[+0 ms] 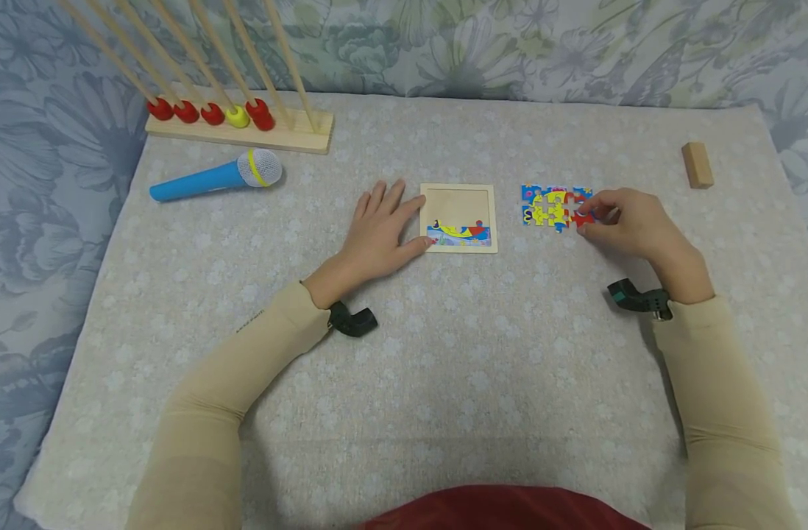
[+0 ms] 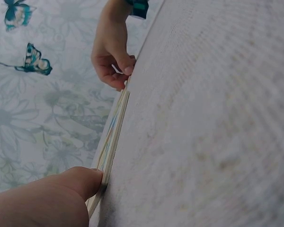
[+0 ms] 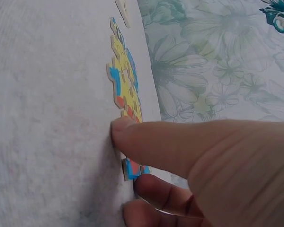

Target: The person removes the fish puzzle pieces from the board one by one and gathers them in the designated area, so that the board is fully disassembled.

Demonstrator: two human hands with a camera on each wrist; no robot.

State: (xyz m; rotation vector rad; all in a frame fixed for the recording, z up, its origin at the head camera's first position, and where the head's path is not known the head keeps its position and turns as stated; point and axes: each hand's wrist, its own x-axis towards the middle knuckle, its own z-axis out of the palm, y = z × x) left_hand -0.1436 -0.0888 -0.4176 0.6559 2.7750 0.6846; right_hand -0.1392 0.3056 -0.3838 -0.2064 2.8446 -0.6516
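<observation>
A square wooden puzzle frame (image 1: 457, 187) lies mid-table, with a strip of joined colourful pieces (image 1: 466, 235) along its near side. My left hand (image 1: 377, 235) rests spread at its left edge, thumb and a fingertip touching the rim; the left wrist view shows the thumb (image 2: 83, 182) against that edge. To the right lies a cluster of blue, yellow and red jigsaw pieces (image 1: 548, 210), set close together. At its right end my right hand (image 1: 636, 224) pinches a red and blue puzzle piece (image 3: 134, 169) between thumb and fingers. The fingers partly cover it.
An abacus stand (image 1: 291, 140) with upright rods and several beads is at the back left. A blue toy microphone (image 1: 205, 179) lies before it. A small wooden block (image 1: 697, 165) sits at the far right. Flowered fabric (image 1: 510, 51) rises behind the table.
</observation>
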